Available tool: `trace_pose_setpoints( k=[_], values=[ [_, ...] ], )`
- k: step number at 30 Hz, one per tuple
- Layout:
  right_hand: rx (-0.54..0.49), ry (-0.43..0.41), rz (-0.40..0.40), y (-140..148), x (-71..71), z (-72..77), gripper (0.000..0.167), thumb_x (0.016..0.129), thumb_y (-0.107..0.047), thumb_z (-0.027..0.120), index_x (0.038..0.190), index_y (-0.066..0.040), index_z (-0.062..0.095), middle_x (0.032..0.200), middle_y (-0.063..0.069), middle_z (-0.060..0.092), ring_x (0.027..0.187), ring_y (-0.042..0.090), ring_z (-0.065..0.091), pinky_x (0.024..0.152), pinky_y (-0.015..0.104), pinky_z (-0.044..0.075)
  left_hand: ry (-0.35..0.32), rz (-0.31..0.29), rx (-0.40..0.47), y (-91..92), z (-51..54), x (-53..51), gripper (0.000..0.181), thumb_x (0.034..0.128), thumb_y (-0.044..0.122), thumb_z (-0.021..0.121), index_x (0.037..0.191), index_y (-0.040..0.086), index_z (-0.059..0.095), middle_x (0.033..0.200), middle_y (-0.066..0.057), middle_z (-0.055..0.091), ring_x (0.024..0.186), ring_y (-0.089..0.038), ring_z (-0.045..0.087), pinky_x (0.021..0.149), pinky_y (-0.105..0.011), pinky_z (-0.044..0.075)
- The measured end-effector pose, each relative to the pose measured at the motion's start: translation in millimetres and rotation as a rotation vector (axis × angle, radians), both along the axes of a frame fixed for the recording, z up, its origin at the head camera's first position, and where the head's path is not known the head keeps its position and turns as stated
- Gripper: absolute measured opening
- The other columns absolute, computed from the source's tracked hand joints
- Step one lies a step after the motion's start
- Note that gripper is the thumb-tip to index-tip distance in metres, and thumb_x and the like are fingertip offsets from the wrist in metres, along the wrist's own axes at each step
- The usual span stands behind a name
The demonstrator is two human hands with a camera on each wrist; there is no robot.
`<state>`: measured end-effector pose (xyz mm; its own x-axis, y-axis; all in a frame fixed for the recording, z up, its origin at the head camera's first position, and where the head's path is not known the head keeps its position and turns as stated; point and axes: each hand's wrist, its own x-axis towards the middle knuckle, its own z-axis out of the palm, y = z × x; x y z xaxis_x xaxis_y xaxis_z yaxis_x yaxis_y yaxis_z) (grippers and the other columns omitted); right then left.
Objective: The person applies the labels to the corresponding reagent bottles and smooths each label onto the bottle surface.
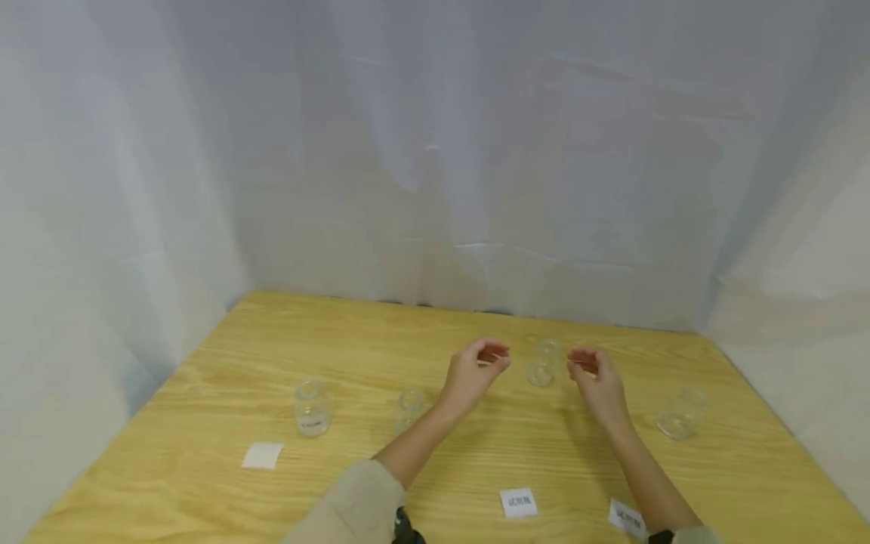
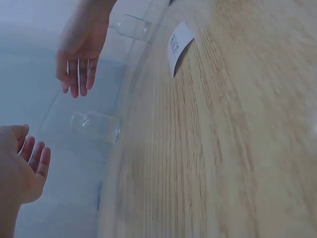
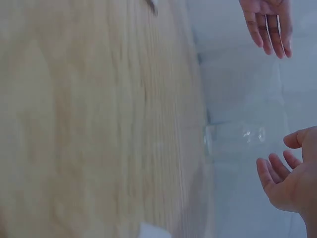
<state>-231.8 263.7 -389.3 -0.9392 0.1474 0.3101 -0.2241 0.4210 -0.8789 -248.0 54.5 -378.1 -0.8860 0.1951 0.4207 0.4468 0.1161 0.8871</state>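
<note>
A clear glass bottle (image 1: pixel 542 364) stands on the table between the two hands, touched by neither. To its left is the left hand (image 1: pixel 473 375), raised, fingers loosely bent and holding nothing. The right hand (image 1: pixel 600 385) is on its other side, equally empty, thumb and fingers apart. In the left wrist view the bottle (image 2: pixel 96 127) shows between the left hand (image 2: pixel 22 171) and the right hand (image 2: pixel 81 54). The right wrist view also shows the bottle (image 3: pixel 235 139), near the right hand (image 3: pixel 292 178), with the left hand (image 3: pixel 271 27) above.
A labelled glass jar (image 1: pixel 313 409) stands at the left, a small glass bottle (image 1: pixel 409 408) partly behind the left forearm, and another glass jar (image 1: pixel 682 413) at the right. Paper labels lie nearer the front: one blank (image 1: pixel 262 455), one printed (image 1: pixel 519 502), another (image 1: pixel 627 518) by the right forearm.
</note>
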Motion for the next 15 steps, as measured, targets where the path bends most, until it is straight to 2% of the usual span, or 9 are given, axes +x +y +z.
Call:
trace_pose_setpoints(
  k=[2,5,8,10,12,15],
  values=[
    [0.006,-0.044,0.01,4,-8.3,-3.2,0.03,0.094,-0.006,0.051,0.119,0.01,0.043,0.115,0.025,0.051,0.102,0.029,0.051,0.077,0.016,0.046,-0.039,0.003,0.007,11.0,-5.5,-8.0,0.023,0.0836,0.004,0.067,0.105,-0.003,0.06,0.099,-0.011,0.062,0.088,-0.023,0.059,0.073,-0.022,0.05],
    [-0.004,-0.088,0.047,5,-19.6,-8.3,0.035,0.094,-0.007,0.05,0.123,0.01,0.041,0.119,0.027,0.048,0.107,0.036,0.049,0.084,0.027,0.047,-0.114,0.012,0.009,25.5,-15.6,-20.1,0.034,0.0827,0.005,0.068,0.113,-0.003,0.057,0.11,-0.013,0.059,0.096,-0.027,0.057,0.074,-0.025,0.05],
    [-0.036,-0.127,0.088,5,-27.7,-13.7,0.039,0.095,-0.009,0.049,0.128,0.009,0.038,0.124,0.029,0.045,0.111,0.039,0.047,0.09,0.04,0.044,-0.199,0.014,-0.013,40.1,-25.7,-29.8,0.045,0.0836,0.01,0.068,0.124,0.0,0.051,0.122,-0.016,0.052,0.105,-0.031,0.053,0.078,-0.03,0.05],
    [-0.058,-0.148,0.096,5,-30.7,-17.2,0.041,0.095,-0.01,0.049,0.13,0.007,0.036,0.126,0.029,0.044,0.112,0.04,0.046,0.091,0.044,0.042,-0.249,0.0,-0.036,49.6,-31.7,-34.7,0.051,0.0844,0.014,0.068,0.13,0.004,0.048,0.13,-0.016,0.047,0.111,-0.033,0.049,0.081,-0.035,0.049],
    [-0.087,-0.164,0.093,4,-32.8,-20.0,0.042,0.095,-0.011,0.049,0.131,0.007,0.035,0.126,0.029,0.043,0.113,0.041,0.045,0.091,0.045,0.042,-0.266,-0.013,-0.054,58.1,-37.5,-38.4,0.053,0.0851,0.016,0.067,0.133,0.007,0.046,0.133,-0.017,0.044,0.114,-0.035,0.047,0.083,-0.038,0.049],
    [-0.113,-0.177,0.086,2,-33.8,-22.9,0.043,0.095,-0.009,0.049,0.132,0.008,0.035,0.126,0.031,0.042,0.112,0.043,0.045,0.089,0.044,0.044,-0.249,-0.033,-0.061,66.5,-45.1,-40.7,0.053,0.0862,0.015,0.066,0.134,0.006,0.045,0.135,-0.017,0.042,0.114,-0.037,0.046,0.084,-0.041,0.048]
  ],
)
